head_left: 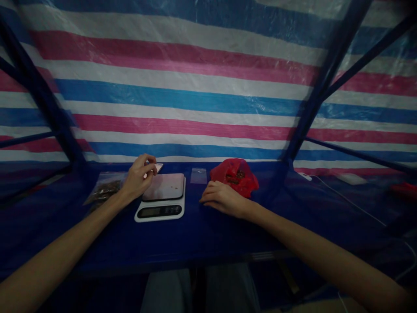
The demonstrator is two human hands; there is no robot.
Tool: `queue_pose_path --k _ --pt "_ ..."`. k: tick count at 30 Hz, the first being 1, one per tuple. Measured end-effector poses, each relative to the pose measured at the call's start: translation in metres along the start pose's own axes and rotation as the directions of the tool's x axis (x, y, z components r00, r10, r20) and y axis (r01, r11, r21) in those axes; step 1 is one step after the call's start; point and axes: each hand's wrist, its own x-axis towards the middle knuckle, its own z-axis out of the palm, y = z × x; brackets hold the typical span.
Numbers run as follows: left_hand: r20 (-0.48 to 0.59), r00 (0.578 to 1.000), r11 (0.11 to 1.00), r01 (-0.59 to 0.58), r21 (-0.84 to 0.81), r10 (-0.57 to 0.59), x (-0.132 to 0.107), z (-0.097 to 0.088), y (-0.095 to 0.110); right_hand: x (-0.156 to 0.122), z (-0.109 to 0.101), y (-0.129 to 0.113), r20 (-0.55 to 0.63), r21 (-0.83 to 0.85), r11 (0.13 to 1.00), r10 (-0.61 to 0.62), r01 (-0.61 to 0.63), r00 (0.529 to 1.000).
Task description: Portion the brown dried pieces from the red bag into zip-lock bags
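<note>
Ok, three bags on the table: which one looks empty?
The small flat clear bag between the scale and the red bag. The red bag and the larger clear bag by the left hand both hold brownish pieces.

Your left hand pinches a small pale card just above the back corner of a white digital kitchen scale, whose grey platform holds a few dark crumbs. Beneath your left wrist lies a clear plastic bag of brown pieces. Your right hand rests, fingers loosely curled, on the dark blue table covering, touching a crumpled red plastic bag. A small flat clear plastic sachet lies between the scale and the red bag. A pink, white and blue striped tarpaulin hangs behind.
</note>
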Motion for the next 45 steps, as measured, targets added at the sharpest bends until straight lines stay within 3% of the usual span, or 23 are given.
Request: queue_pose_path --k 3,5,8,10,15,24,31,37,39,42,45 --pt "-0.003 1.0 1.0 -0.013 0.005 0.013 0.001 0.0 0.002 -0.001 -0.002 0.001 0.008 -0.037 0.999 -0.038 0.038 0.999" --pt "-0.001 1.0 1.0 -0.018 0.003 0.018 0.001 0.0 0.002 -0.002 -0.01 0.007 -0.136 -0.012 0.999 0.032 -0.034 0.99" --pt "0.005 1.0 1.0 -0.013 -0.006 0.013 0.0 0.003 0.0 -0.005 -0.021 0.022 -0.4 0.098 0.97 0.243 -0.222 0.884" --pt "0.015 1.0 1.0 -0.01 -0.017 0.011 -0.001 0.005 -0.002 -0.008 -0.023 0.034 -0.467 0.165 0.938 0.346 -0.305 0.813" --pt "-0.003 1.0 0.999 -0.024 -0.044 0.024 0.0 0.004 -0.001 -0.013 -0.015 0.051 -0.439 0.224 0.914 0.404 -0.337 0.802" --pt "0.046 0.998 0.994 0.051 -0.097 -0.046 -0.001 0.001 0.002 -0.015 -0.017 0.044 -0.36 0.328 0.891 0.427 -0.316 0.83" --pt "0.042 0.992 0.991 0.119 -0.066 -0.117 0.0 -0.01 -0.002 -0.017 -0.022 0.041 -0.392 0.34 0.862 0.494 -0.377 0.776" --pt "0.064 0.993 0.995 0.104 -0.012 -0.103 -0.001 -0.01 -0.02 -0.023 -0.031 0.03 -0.398 0.26 0.89 0.453 -0.376 0.797" --pt "0.082 0.989 0.992 0.126 -0.019 -0.124 -0.001 -0.008 -0.018 -0.019 -0.03 0.017 -0.379 0.249 0.916 0.391 -0.314 0.839" --pt "0.111 0.987 0.991 0.126 -0.052 -0.119 0.001 -0.004 -0.007 -0.002 -0.02 -0.012 -0.188 0.239 0.957 0.212 -0.165 0.959" --pt "0.142 0.984 0.989 0.123 -0.08 -0.111 0.003 -0.003 0.005 0.02 -0.003 -0.041 0.018 0.196 0.98 0.034 -0.037 0.999"
